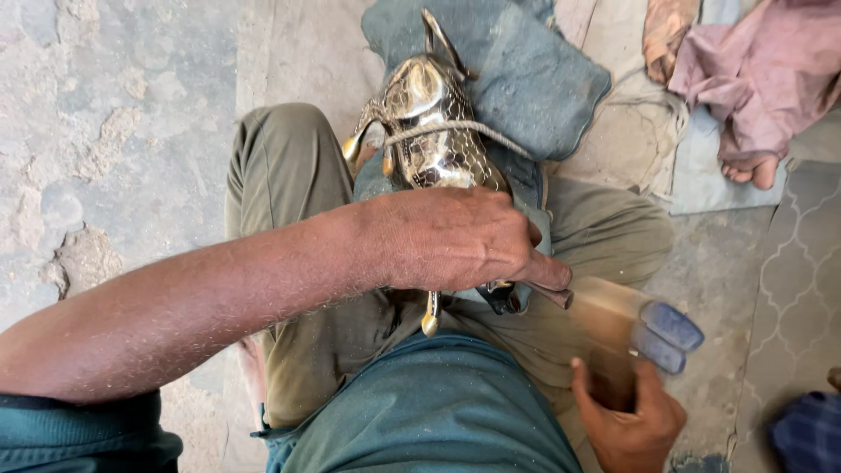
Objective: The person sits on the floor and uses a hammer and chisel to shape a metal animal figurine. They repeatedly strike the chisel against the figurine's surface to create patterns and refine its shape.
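Pressing hand: the left hand (455,238) is laid flat, fingers closed down over the shiny metal figure (434,131), pinning it to the lap.
Metal figure: it is held on the olive trousers (289,175), lying lengthwise away from the body, a cord (455,130) looped across its patterned back; a gold-tipped leg (430,320) is seen poking out below the hand.
Right hand: the right hand (629,420) is wrapped tight around a wooden tool (613,328), blurred, with a blue-grey end.
Padding: a blue-grey cloth (534,79) is spread under the figure's far end.
Ground: a rough concrete floor (105,131) is seen at left.
Bystander: a bare foot (752,171) and pink cloth (771,70) are spotted at upper right, well apart.
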